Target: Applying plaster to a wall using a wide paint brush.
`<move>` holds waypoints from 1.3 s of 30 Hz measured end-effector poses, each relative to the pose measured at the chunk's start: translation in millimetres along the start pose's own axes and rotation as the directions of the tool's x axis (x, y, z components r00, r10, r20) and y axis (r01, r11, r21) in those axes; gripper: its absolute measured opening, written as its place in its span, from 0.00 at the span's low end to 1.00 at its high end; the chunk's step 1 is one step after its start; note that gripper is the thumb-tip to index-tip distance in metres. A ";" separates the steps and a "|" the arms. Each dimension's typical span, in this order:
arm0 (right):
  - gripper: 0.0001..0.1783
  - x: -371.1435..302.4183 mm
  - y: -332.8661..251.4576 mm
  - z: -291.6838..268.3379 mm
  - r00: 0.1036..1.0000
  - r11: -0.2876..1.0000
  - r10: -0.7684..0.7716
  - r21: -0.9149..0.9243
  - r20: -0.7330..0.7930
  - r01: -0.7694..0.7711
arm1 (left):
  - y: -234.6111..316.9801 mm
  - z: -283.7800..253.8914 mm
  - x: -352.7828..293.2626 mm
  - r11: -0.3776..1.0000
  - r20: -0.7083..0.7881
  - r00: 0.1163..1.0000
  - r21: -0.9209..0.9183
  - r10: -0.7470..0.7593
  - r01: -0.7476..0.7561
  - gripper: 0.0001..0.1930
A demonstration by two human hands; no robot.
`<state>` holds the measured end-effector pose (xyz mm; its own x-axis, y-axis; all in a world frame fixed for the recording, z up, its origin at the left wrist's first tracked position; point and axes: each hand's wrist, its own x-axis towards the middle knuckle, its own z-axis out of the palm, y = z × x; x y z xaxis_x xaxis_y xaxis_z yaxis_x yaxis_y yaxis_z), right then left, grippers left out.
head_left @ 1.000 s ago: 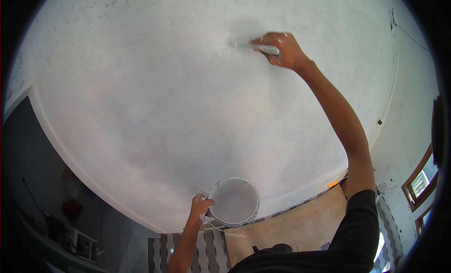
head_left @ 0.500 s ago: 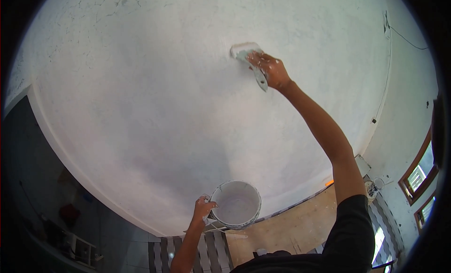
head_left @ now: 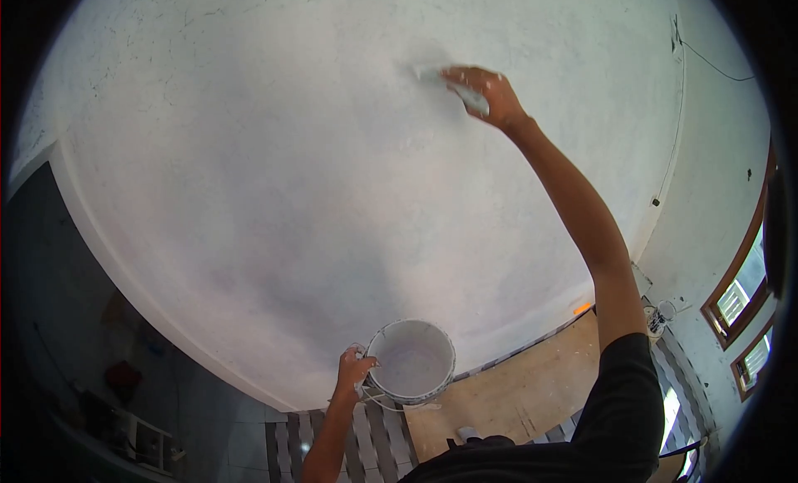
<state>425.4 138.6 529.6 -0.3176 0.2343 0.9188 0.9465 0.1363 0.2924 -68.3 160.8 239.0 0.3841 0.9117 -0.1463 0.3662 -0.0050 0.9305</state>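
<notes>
My right hand is wrapped round the handle of a wide paintbrush, raised high against the pale wall. Motion blurs the brush head, and paint specks dot my fingers. Low in front of me, my left hand grips the left rim of a round paint bucket, thumb over the edge. Whitish paint shows inside the bucket, and smears mark its rim. A thin pale bail handle hangs below it.
A wooden board lies below the wall over a striped floor. To the left, a doorway edge borders a dark room. At right are a small paint-smeared container, a hanging cable and a wood-framed window.
The paintbrush has tilted flatter, and its head now blurs at nearly the same spot on the wall. My right hand has risen slightly and turned. The left hand still holds the bucket.
</notes>
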 end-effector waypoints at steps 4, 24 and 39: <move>0.28 47.2 8.2 1.1 0.991 0.999 0.030 -0.013 -0.127 -0.032 | -26.7 -6.7 8.2 0.999 0.017 1.000 -0.044 0.019 -0.018 0.13; 0.28 -106.0 -63.9 41.1 0.932 0.969 0.180 0.107 0.316 -0.224 | -8.7 -3.7 -1.3 1.000 -0.088 0.996 -0.016 0.015 -0.017 0.14; 0.24 7.4 6.4 54.8 0.985 0.990 0.066 -0.115 -0.157 -0.084 | -42.4 -2.8 0.6 0.999 -0.113 0.993 -0.013 0.031 -0.032 0.13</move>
<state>426.0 194.0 523.8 -0.2418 0.0885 0.9663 0.9702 0.0041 0.2424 -85.9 162.7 200.4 0.2967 0.9518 -0.0785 0.3428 -0.0294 0.9389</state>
